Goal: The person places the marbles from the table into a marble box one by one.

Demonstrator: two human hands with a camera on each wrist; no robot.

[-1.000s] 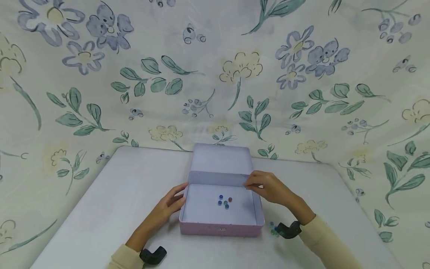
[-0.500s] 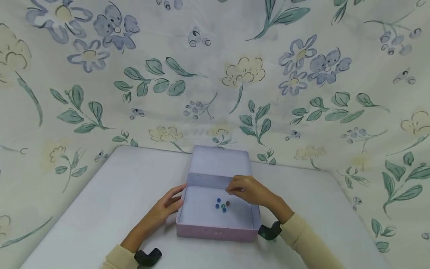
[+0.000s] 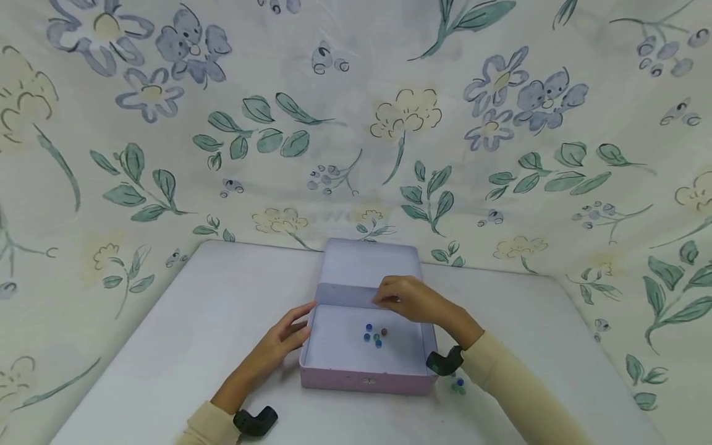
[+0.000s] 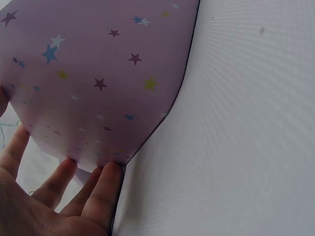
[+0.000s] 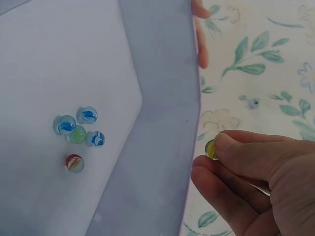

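- Open pink tin box (image 3: 367, 364) sits on the white table (image 3: 167, 346), lid (image 3: 369, 266) tipped back toward the floral backdrop (image 3: 356, 123).
- Box outside has a star print — visible in the left wrist view (image 4: 98, 73).
- Left hand (image 3: 283, 337) rests against the box's left wall; fingers (image 4: 101, 189) straight, flat on the star-printed side, gripping nothing.
- Right hand (image 3: 408, 300) hovers over the far edge of the box, near the hinge line.
- Right wrist view: thumb and fingertips (image 5: 236, 147) pinch a yellowish marble (image 5: 211, 149); remaining fingers curl under it.
- The pinched marble is just outside the box wall (image 5: 162, 123) in that view, above the rim level — not touching it as far as I can tell.
- Five marbles lie clustered on the box floor (image 3: 375, 334), near the middle.
- Same cluster close up: two blue-swirl ones (image 5: 88, 115) (image 5: 65, 124), a green one (image 5: 78, 134), another blue-swirl (image 5: 96, 139), and a red-orange one (image 5: 74, 163) slightly apart from the rest.
- The blue and green ones touch or nearly touch each other.
- A few loose marbles (image 3: 458, 386) lie on the table just right of the box's near corner, partly hidden by the right wrist's black camera mount (image 3: 444, 361).
- Left wrist also carries a black mount (image 3: 254, 421); both arms are in cream sleeves (image 3: 500, 383).
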